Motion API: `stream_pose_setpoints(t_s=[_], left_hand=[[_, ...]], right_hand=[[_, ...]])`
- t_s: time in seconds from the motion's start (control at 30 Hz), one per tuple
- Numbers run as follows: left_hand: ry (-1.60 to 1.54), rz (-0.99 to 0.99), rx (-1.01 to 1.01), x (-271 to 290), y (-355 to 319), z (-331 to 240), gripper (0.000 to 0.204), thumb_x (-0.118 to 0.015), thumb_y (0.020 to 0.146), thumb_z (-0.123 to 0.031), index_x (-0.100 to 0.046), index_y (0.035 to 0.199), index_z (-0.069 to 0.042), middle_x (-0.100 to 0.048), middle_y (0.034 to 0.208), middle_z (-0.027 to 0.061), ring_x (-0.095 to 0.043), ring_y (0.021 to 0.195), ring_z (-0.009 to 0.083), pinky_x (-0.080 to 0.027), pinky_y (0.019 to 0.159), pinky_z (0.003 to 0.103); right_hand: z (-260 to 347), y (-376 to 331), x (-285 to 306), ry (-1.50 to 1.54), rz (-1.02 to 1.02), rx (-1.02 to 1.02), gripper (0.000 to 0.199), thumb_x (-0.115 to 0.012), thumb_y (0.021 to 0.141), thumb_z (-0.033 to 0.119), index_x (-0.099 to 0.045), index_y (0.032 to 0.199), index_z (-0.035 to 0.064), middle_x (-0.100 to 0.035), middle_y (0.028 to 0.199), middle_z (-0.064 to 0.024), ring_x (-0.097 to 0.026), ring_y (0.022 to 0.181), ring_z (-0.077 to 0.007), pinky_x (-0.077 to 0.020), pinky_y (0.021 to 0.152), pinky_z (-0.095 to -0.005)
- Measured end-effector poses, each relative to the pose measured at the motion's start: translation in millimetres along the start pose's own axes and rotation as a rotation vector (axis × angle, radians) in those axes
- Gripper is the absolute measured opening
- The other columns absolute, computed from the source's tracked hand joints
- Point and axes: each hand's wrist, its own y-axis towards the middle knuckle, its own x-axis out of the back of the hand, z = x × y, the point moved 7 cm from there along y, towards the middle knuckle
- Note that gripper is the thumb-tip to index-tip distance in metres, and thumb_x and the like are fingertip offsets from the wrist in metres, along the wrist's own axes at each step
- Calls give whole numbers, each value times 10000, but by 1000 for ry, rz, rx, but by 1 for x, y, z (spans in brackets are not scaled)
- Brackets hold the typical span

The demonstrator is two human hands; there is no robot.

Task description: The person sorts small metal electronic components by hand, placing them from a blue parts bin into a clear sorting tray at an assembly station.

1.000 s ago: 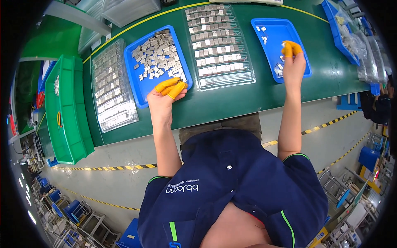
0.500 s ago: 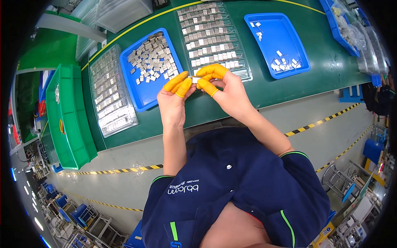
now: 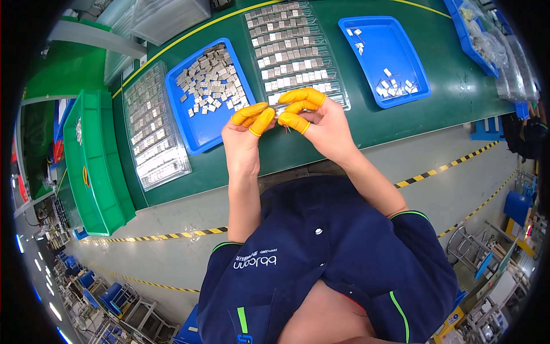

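My left hand [image 3: 243, 133] and my right hand [image 3: 321, 123] meet over the table's near side, yellow finger cots on their fingertips. Between them they pinch a small wired connector [image 3: 277, 110], pale and metallic, mostly hidden by the fingers. Thin dark wires [image 3: 287, 129] stick out below the right fingertips. Just beyond the hands lies a clear plastic tray [image 3: 345, 102] with rows of similar white and metal connectors and wires. To the left of it, a blue tray [image 3: 197, 143] holds a loose heap of small metal-and-white connector pieces.
Another blue tray [image 3: 395, 49] at the right holds a few white pieces with wires. Further left are a second filled clear tray [image 3: 182, 163] and a green bin [image 3: 100, 172]. Stacked clear trays [image 3: 166, 20] stand at the back; a blue bin [image 3: 472, 43] with plastic bags sits far right.
Both hands have shifted slightly to the right, and the connector has turned in the fingers. Its white face showed before; now less of it is visible and the wires hang below.
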Motion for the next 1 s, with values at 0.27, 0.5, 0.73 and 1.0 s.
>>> stream_pose_setpoints(t_s=[0.27, 0.5, 0.73, 1.0], left_hand=[[-274, 205, 193, -8, -8, 24, 206, -656, 765, -4, -607, 960, 39, -634, 846, 98, -617, 710, 156, -522, 667, 253], [-189, 106, 116, -25, -11, 31, 221, -666, 754, 12, -620, 967, 48, -638, 869, 108, -619, 715, 151, -519, 683, 251], [-253, 14, 80, -23, -4, 30, 224, -647, 779, -7, -610, 992, 52, -640, 896, 115, -622, 732, 158, -520, 705, 255], [134, -235, -353, 11, -6, -18, 219, -581, 838, -28, -593, 1036, 65, -622, 990, 138, -606, 889, 178, -502, 803, 284]], right_hand=[[-24, -14, 8, 220, 73, -247, 190, -655, 749, -22, -628, 936, -34, -612, 909, -71, -586, 859, -145, -475, 793, -264], [-29, -11, 24, 162, -34, -150, 172, -665, 734, -37, -636, 903, -34, -608, 911, -73, -578, 849, -144, -469, 797, -264], [-12, -6, 18, -6, -139, 109, 166, -673, 726, -8, -654, 890, -19, -627, 902, -64, -587, 845, -137, -476, 761, -253], [25, -6, 4, -727, -191, 676, 152, -703, 638, 55, -688, 789, 64, -610, 813, -39, -550, 799, -217, -454, 717, -310]])
